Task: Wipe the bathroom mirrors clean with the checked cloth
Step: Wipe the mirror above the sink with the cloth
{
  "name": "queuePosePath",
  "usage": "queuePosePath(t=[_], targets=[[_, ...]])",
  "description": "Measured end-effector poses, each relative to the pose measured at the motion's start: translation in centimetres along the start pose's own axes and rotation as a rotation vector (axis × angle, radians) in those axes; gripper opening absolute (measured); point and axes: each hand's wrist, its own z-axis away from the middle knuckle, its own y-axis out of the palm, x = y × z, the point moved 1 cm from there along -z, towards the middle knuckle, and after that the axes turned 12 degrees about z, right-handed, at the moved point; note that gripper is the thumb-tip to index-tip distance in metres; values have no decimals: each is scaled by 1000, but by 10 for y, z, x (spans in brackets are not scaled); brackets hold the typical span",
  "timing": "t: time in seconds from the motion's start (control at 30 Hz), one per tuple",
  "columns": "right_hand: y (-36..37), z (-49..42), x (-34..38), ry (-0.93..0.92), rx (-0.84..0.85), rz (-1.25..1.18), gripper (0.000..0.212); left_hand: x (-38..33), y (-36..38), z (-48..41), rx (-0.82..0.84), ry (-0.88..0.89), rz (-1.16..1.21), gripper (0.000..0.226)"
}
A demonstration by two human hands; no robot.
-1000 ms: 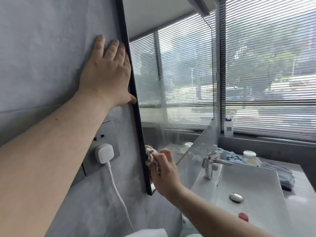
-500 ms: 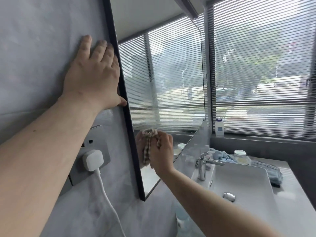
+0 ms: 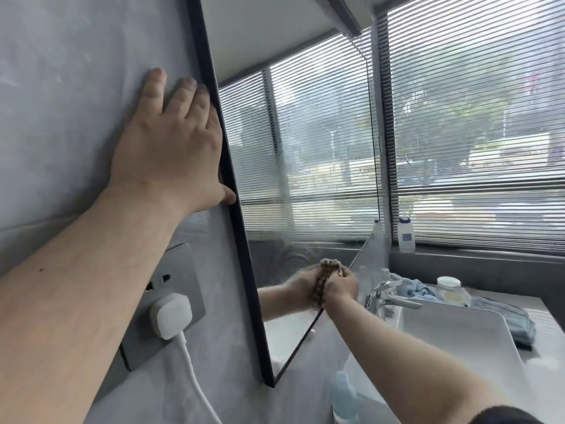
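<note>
While the left hand (image 3: 166, 148) lies flat on the wall (image 3: 61, 117), fingers straight, holding nothing. The right hand (image 3: 341, 286) grips the cloth (image 3: 328, 266) against the mirror (image 3: 305, 148).

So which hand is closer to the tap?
The right hand. It holds the cloth against the mirror just left of the tap. The left hand rests flat on the wall much higher up, beside the mirror's frame.
</note>
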Motion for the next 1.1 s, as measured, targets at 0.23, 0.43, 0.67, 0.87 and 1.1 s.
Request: queuePosePath(t=[0.23, 0.43, 0.67, 0.87, 1.1], targets=[[7, 2, -1, -326, 60, 137, 22, 1, 0, 1, -22, 27, -13, 131], [-23, 130, -45, -308, 116, 176, 5, 0, -2, 3, -17, 21, -8, 129], [-43, 213, -66, -628, 184, 252, 34, 0, -1, 3, -8, 19, -14, 129], [-38, 204, 2, -863, 213, 221, 34, 1, -3, 3, 14, 8, -3, 128], [-22, 180, 109, -843, 243, 193, 22, 1, -3, 3, 18, -1, 16, 126]])
